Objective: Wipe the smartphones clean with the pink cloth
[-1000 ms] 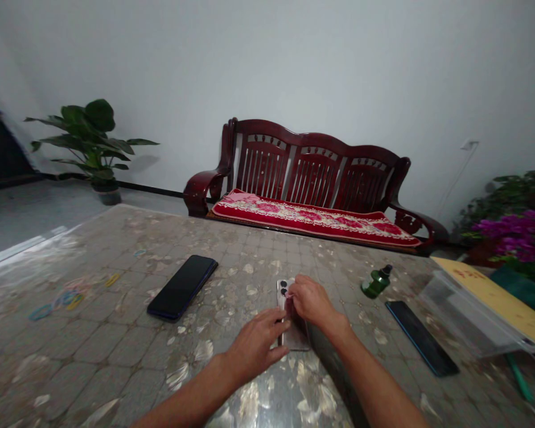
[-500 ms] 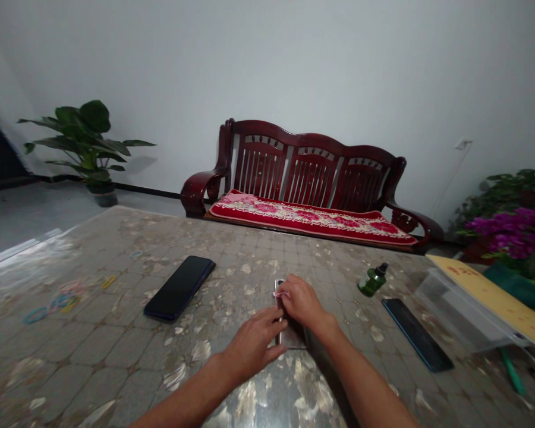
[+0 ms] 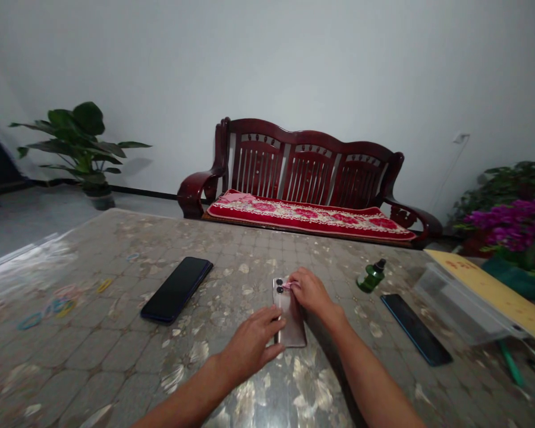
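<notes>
A pinkish-silver phone [image 3: 291, 324] lies face down on the table, its two dark camera lenses at the far end. My left hand [image 3: 253, 337] holds the phone by its left edge, with the fingers reaching onto its back and the thumb near the bottom corner. Pinched in my right hand [image 3: 312, 291] is a small pink cloth [image 3: 289, 285], touching the phone's back beside the lenses. Most of the cloth is hidden by my fingers.
A dark phone [image 3: 178, 289] lies to the left, near several coloured elastic bands [image 3: 62, 302]. On the right are a green spray bottle [image 3: 371, 276], another phone [image 3: 415, 329], and a clear plastic box [image 3: 450, 303] with a yellow board [image 3: 490, 291] on top.
My right hand has shifted right with the cloth, uncovering the phone's camera lenses and more of its back. My left hand stays at the phone's left edge.
</notes>
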